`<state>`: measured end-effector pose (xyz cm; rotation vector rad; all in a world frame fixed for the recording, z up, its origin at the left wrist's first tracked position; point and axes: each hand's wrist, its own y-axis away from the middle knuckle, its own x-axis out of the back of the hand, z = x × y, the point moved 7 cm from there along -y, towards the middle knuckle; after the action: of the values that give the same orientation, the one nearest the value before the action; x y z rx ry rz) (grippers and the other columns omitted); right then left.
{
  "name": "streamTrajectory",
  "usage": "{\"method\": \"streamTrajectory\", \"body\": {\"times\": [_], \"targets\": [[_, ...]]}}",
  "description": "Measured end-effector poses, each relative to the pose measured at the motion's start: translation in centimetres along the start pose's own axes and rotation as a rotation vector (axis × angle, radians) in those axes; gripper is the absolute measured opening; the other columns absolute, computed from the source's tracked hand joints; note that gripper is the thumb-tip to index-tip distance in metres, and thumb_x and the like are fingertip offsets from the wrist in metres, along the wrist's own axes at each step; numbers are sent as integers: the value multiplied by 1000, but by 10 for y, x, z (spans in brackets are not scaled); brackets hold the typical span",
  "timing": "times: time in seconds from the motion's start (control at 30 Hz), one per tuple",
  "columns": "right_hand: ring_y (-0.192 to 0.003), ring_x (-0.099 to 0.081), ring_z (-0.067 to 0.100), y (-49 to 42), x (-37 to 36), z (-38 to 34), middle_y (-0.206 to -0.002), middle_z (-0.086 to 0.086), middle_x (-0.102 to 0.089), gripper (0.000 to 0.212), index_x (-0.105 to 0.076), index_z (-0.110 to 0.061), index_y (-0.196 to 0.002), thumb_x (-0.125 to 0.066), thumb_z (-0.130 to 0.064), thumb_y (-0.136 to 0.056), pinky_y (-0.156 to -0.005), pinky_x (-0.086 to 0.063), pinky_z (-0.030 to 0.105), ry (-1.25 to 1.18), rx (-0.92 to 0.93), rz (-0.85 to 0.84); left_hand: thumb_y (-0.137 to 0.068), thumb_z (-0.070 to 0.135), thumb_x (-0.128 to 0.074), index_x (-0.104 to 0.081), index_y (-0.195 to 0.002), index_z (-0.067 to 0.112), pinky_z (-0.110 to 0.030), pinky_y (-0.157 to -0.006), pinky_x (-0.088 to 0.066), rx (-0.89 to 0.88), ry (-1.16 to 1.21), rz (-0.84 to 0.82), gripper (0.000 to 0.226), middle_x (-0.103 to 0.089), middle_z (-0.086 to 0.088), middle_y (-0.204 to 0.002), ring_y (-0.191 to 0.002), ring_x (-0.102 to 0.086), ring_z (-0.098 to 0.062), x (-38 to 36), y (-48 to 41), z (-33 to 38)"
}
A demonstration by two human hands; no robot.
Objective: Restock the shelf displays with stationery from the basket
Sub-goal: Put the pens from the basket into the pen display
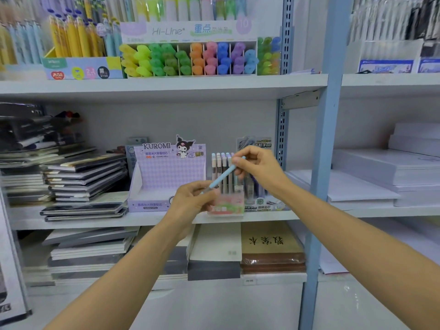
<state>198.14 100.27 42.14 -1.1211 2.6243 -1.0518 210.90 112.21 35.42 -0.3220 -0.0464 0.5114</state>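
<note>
Both hands on one light-blue pen (221, 178), held tilted in front of the middle shelf (152, 221): left hand (194, 201) pinches the low tip, right hand (256, 166) pinches the top end. Basket not in view. Best move, I'd say: let go with the left, turn the pen upright, then drop it into a free slot of the pen display (226, 186) just behind without knocking its neighbours.

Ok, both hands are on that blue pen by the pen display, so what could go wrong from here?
The light blue pen is pinched only at its ends by the left hand and right hand, so it could slip. Pushing it in may tip the upright pens in the small display box, which sits near the shelf edge.
</note>
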Motion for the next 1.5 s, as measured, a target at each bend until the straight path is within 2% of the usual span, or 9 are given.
{"method": "streamTrajectory", "body": {"times": [0.2, 0.43, 0.53, 0.67, 0.8, 0.93, 1.03, 1.3, 1.5], "targets": [[-64, -67, 20, 15, -1, 1, -72, 7, -70, 8, -64, 1, -91, -68, -4, -85, -60, -57, 23, 2, -73, -109, -83, 14, -69, -70, -98, 7, -19, -66, -55, -57, 378, 86, 17, -74, -5, -86, -73, -69, -11, 6, 0, 10], [-73, -68, 13, 31, -22, -2, -80, 2, -72, 8, -64, -2, -89, -69, -7, -86, -68, -53, 19, 125, -73, -318, -88, 24, -61, -66, -103, 5, -29, -80, -57, -137, 384, -16, 24, -73, -10, -104, -99, -70, -21, -13, 1, 22], [-79, -66, 19, 27, -20, -13, -88, 5, -69, 14, -65, -7, -97, -66, -18, -90, -72, -56, 28, 217, 43, -202, -96, 20, -54, -65, -103, 5, -25, -76, -56, -176, 220, -13, 20, -74, -6, -92, -89, -71, -16, -17, 1, 23], [-88, -68, 14, 20, -16, -26, -97, 1, -69, 21, -65, -15, -113, -62, -18, -93, -73, -53, 20, 122, 91, -95, -95, 15, -58, -66, -102, 9, -17, -70, -54, -248, 17, -23, 13, -75, 1, -88, -87, -71, -11, -25, 5, 26], [-78, -65, 3, 19, -17, -28, -82, -11, -69, 8, -67, -15, -96, -60, -13, -94, -70, -50, 15, 148, 99, -128, -96, 24, -58, -63, -108, 16, -20, -81, -49, -321, -258, 45, 15, -69, 3, -105, -99, -64, -11, -27, 7, 26], [-79, -68, 10, 13, 15, -32, -89, 6, -68, 11, -59, -3, -101, -53, -12, -97, -68, -56, 22, 105, 114, 129, -94, 29, -58, -46, -137, 16, -29, -107, -30, -546, -975, 82, 46, -44, 2, -142, -132, -34, -14, -28, 9, 20], [-81, -69, 15, 9, 34, -30, -90, 13, -69, 9, -58, -5, -99, -53, -12, -98, -67, -57, 25, 137, 139, 278, -95, 30, -55, -26, -151, 14, -32, -117, -14, -514, -1216, -6, 64, -22, -2, -159, -147, -11, -18, -30, 9, -6], [-80, -69, 14, 1, 22, 7, -86, 6, -70, 9, -64, -8, -98, -58, -14, -95, -70, -58, 23, 401, 97, 232, -98, 35, -47, -9, -155, 18, -33, -119, -9, -543, -1345, -38, 71, -3, 0, -163, -149, 8, -17, -26, 9, -24], [-71, -65, -4, -9, 13, 14, -84, 0, -70, 11, -66, -8, -99, -57, -15, -96, -66, -55, 14, 492, 62, 104, -101, 37, -40, -11, -155, 18, -33, -117, -14, -564, -1310, -24, 64, -6, -1, -162, -149, 6, -17, -25, 8, -26]]}}
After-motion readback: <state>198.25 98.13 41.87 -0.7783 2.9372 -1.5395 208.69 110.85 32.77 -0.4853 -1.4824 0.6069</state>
